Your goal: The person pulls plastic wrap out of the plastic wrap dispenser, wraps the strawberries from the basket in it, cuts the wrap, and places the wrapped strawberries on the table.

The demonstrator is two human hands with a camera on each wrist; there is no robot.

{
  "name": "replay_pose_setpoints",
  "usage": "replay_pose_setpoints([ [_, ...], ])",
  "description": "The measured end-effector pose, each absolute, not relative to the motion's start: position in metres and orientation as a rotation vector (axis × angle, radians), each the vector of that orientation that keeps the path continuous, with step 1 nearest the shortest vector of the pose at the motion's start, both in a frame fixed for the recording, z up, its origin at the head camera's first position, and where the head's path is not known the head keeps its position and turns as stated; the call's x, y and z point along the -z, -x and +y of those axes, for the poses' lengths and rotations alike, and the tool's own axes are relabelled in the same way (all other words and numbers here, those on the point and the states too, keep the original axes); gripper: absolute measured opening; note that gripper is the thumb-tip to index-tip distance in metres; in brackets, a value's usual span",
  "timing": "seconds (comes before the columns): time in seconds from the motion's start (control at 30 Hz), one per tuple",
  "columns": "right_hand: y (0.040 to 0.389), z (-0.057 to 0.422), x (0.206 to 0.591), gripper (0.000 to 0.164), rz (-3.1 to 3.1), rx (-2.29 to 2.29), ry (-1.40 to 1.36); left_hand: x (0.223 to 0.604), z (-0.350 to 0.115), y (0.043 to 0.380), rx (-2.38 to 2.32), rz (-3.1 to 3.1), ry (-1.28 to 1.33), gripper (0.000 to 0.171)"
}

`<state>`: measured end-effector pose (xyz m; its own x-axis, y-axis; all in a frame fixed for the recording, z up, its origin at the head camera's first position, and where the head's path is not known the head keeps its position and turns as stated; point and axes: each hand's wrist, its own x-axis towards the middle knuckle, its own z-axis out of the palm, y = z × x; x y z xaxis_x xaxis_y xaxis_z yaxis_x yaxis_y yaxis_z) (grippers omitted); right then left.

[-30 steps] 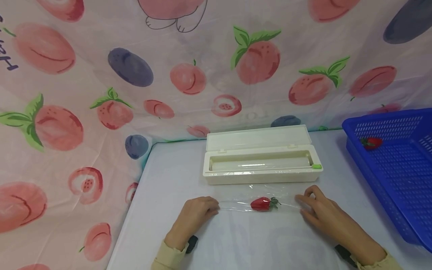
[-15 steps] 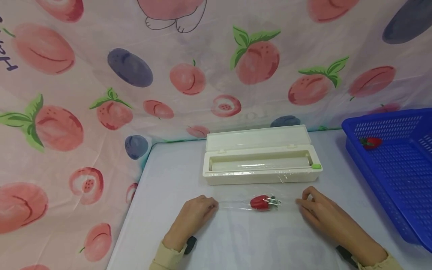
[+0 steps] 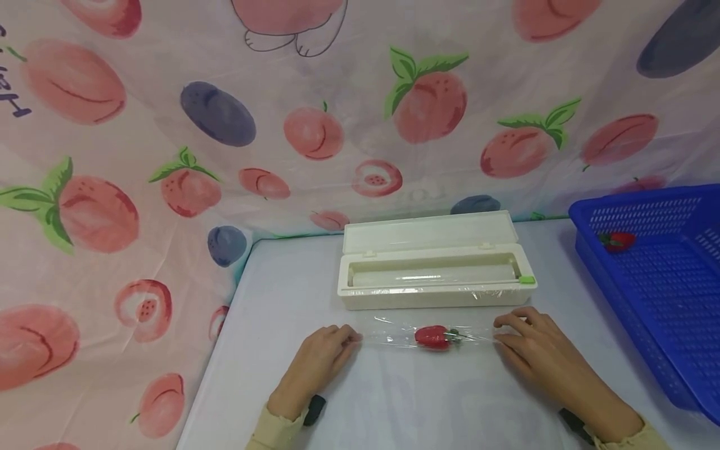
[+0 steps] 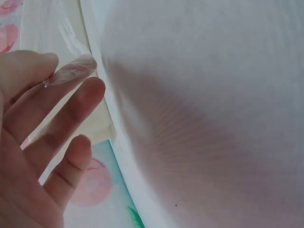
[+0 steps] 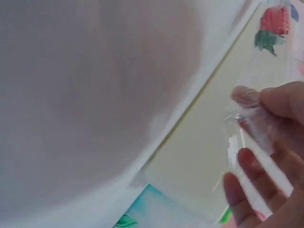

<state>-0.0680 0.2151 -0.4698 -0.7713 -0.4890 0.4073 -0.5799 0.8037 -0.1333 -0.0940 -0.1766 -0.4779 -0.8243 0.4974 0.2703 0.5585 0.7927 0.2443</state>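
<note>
A red strawberry (image 3: pixel 432 337) with a green leafy top lies wrapped in clear cling film (image 3: pixel 388 336) in front of the white box. My left hand (image 3: pixel 323 356) pinches the film's left end; in the left wrist view the film (image 4: pixel 71 73) is between thumb and index finger, the other fingers spread. On the other side, my right hand (image 3: pixel 540 347) pinches the right end. The right wrist view shows the film (image 5: pixel 259 126) bunched at the thumb and index finger, and the strawberry (image 5: pixel 274 21) beyond in its wrap.
Behind the strawberry stands a long white cling film dispenser (image 3: pixel 439 297), lid up, a roll inside and a green slider (image 3: pixel 526 279) at its right end. A blue basket (image 3: pixel 619 312) at the right holds another strawberry (image 3: pixel 620 240). A fruit-printed cloth hangs behind the table.
The film between my hands has spread from a narrow twist into a wider band. The strawberry has rolled slightly and shifted a little left. My left hand has drawn slightly left.
</note>
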Motion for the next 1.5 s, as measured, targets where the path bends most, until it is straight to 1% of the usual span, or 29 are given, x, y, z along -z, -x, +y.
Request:
replay_pose_setpoints([
  [0.2,0.070,0.221,0.472,0.013,-2.625,-0.362,-0.843,0.476,-0.175,0.094,0.471,-2.807,0.772,0.006],
  [0.37,0.072,0.223,0.472,0.014,-2.702,-0.430,-0.759,0.477,-0.175,0.096,0.505,-2.816,0.716,0.007],
  [0.47,0.074,0.223,0.472,0.012,-2.722,-0.466,-0.722,0.479,-0.174,0.097,0.541,-2.825,0.668,0.007],
  [0.63,0.079,0.219,0.472,0.003,-2.736,-0.494,-0.657,0.482,-0.173,0.101,0.595,-2.815,0.589,0.007],
  [0.97,0.084,0.214,0.470,0.002,-2.775,-0.673,-0.448,0.482,-0.164,0.106,0.663,-2.782,0.469,0.006],
  [1.13,0.088,0.211,0.466,0.012,-2.847,-0.740,-0.319,0.481,-0.160,0.108,0.730,-2.822,0.347,0.007],
  [1.5,0.092,0.210,0.467,0.023,-2.749,-0.884,-0.099,0.483,-0.148,0.109,0.872,-2.827,0.067,0.008],
])
